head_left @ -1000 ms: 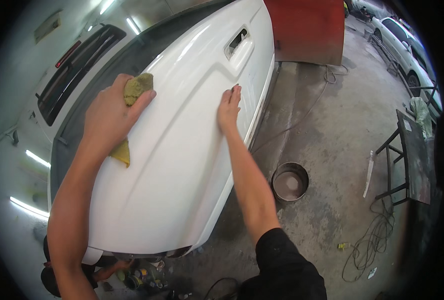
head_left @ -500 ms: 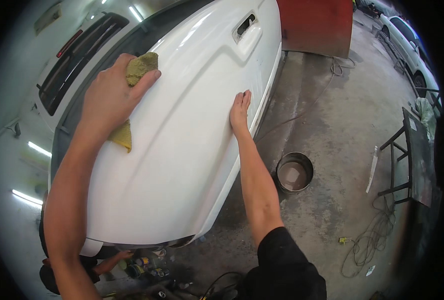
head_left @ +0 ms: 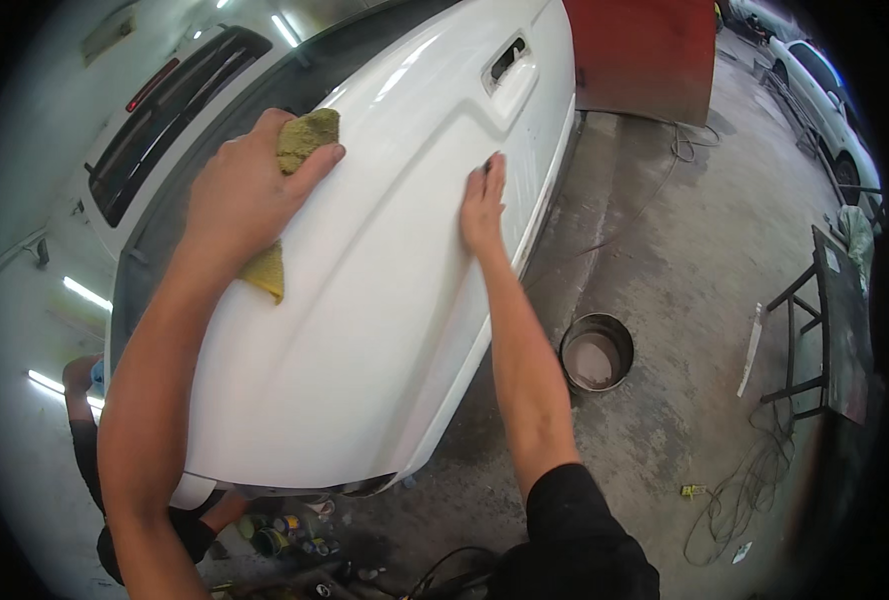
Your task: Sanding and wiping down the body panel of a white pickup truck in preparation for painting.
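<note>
A yellow-green cloth (head_left: 309, 138) is gripped by my left hand (head_left: 240, 190) at the upper left edge of a white car door (head_left: 345, 330). Part of the cloth sticks out above the thumb, and a corner hangs below the wrist onto the panel. My right hand (head_left: 484, 210) rests lower on the same panel, below the door handle (head_left: 510, 68). Its fingers are stretched out against the white surface, with nothing visible in them. The underside of this palm is hidden.
A dark bucket of murky liquid (head_left: 597, 353) stands on the floor to the right. Beyond the door is a red panel (head_left: 645, 55). At right are a dark stand (head_left: 837, 320) and coiled cable (head_left: 740, 510). Another person's raised arm (head_left: 83, 400) shows at lower left, near several cans (head_left: 270, 540).
My right hand has slid slightly up the panel. My left hand still holds the cloth at the door's edge. The other person at lower left has raised an arm. The whole view has shifted slightly.
</note>
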The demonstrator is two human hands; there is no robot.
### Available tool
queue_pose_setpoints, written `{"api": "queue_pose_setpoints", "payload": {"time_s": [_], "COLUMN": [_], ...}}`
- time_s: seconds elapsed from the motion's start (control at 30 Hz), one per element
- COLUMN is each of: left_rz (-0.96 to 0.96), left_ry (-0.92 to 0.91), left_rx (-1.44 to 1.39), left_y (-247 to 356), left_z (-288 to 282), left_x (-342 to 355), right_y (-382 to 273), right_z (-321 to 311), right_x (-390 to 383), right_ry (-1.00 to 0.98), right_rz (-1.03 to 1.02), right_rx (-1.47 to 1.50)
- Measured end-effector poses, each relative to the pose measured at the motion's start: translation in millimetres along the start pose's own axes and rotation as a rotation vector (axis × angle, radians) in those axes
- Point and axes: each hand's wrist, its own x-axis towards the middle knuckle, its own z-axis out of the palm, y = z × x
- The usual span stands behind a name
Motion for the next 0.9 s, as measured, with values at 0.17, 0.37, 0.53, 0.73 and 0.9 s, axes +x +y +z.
{"api": "queue_pose_setpoints", "payload": {"time_s": [0.17,0.37,0.53,0.73,0.9], "left_rz": [-0.053,-0.021,-0.016,-0.025,-0.03], "left_ry": [-0.041,-0.002,-0.032,0.025,0.004], "left_rx": [0.056,0.046,0.003,0.041,0.045], "left_y": [-7,-20,4,-19,-7], "left_z": [4,4,3,5,-2], "left_x": [2,1,-2,-3,-7], "right_y": [-50,-74,-72,-65,3], "right_z": [45,45,9,52,31], "right_x": [-132,-254,-29,-224,-120], "right_ry": [-0.142,-0.609,-0.005,-0.352,-0.084], "right_rz": [-0.297,-0.671,-0.239,-0.436,-0.369], "right_rx": [-0.135,-0.324,0.064,-0.116,0.02]}}
